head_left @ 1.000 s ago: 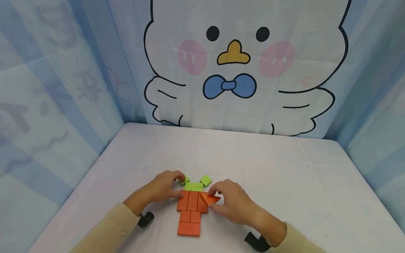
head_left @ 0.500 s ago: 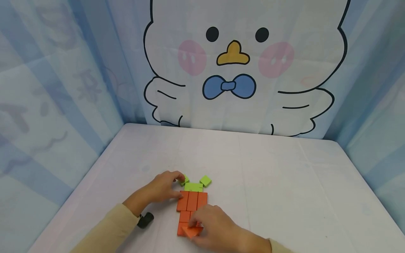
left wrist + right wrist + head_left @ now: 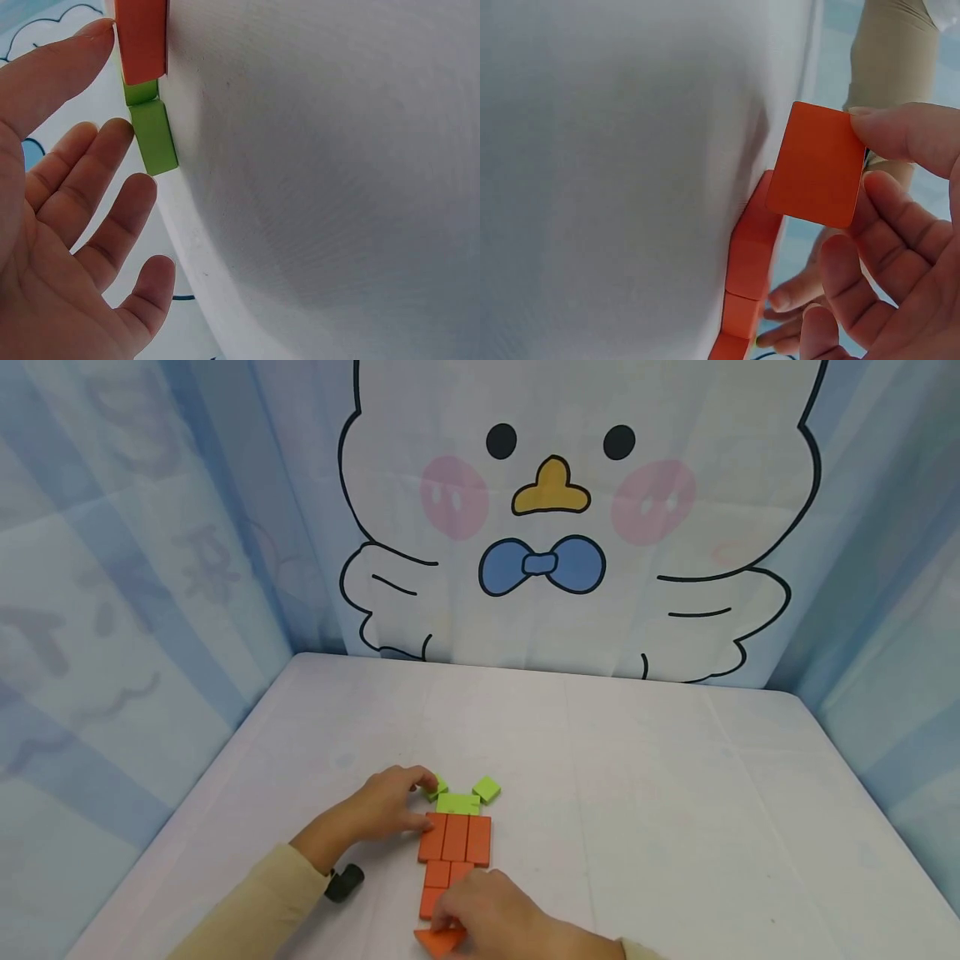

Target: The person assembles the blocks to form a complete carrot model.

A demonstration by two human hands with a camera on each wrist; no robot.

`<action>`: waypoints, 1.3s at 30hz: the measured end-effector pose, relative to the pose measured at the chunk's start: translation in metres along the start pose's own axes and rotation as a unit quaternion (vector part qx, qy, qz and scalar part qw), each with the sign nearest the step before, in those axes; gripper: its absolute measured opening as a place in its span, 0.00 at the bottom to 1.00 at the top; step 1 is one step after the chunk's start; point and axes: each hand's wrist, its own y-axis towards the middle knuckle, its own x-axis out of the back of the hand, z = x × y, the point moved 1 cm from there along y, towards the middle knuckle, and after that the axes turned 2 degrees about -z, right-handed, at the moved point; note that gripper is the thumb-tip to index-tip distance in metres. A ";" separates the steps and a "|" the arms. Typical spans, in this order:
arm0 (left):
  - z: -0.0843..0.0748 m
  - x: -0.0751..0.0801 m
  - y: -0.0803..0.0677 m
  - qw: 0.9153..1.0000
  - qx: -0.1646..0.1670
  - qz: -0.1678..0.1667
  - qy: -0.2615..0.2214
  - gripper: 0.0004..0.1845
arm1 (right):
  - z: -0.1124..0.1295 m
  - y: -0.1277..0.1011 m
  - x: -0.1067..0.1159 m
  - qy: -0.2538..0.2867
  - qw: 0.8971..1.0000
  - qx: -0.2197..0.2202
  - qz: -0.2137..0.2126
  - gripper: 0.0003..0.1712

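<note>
In the head view an orange triangular block (image 3: 438,941) is pinched between the thumb and fingers of my right hand (image 3: 495,914), at the near end of a flat figure. That figure has several orange rectangular blocks (image 3: 455,838) topped by a green rectangular block (image 3: 458,803). One green block (image 3: 487,790) stands tilted at its upper right; another green block (image 3: 154,137) is at the upper left, partly covered. My left hand (image 3: 384,802) rests by the figure's left side, its loosely bent fingers near the green block and its thumb at the orange block (image 3: 142,41).
The figure lies on a white-covered table (image 3: 675,793). Behind it hangs a curtain (image 3: 555,627) with a cartoon bird, and pale blue curtains (image 3: 135,610) flank both sides. A black wrist device (image 3: 345,883) sits below the left wrist.
My right hand has carried the orange triangular block from the figure's upper right down to its near end, turning it point towards me. The left hand has stayed in place.
</note>
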 end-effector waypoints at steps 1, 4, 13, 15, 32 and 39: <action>0.000 0.000 0.000 1.000 0.000 0.000 0.000 0.24 | 0.000 0.000 -0.001 -0.005 1.000 -0.002 0.002 0.11; 0.000 0.000 0.000 1.000 0.000 0.000 -0.001 0.25 | 0.000 0.002 -0.002 -0.013 1.000 -0.013 0.013 0.11; 0.002 0.000 -0.001 1.000 -0.004 -0.004 -0.005 0.25 | -0.003 0.003 -0.004 -0.025 0.999 -0.034 0.011 0.11; 0.002 -0.001 -0.001 1.000 -0.003 -0.004 -0.006 0.25 | -0.003 0.003 -0.004 -0.028 0.999 -0.038 0.007 0.10; 0.001 0.001 0.000 1.000 -0.002 -0.007 -0.014 0.23 | -0.002 0.003 0.001 -0.026 0.997 -0.067 0.010 0.10; 0.002 0.001 0.001 1.000 -0.004 -0.008 -0.015 0.22 | -0.002 0.002 0.000 -0.028 0.997 -0.075 0.015 0.11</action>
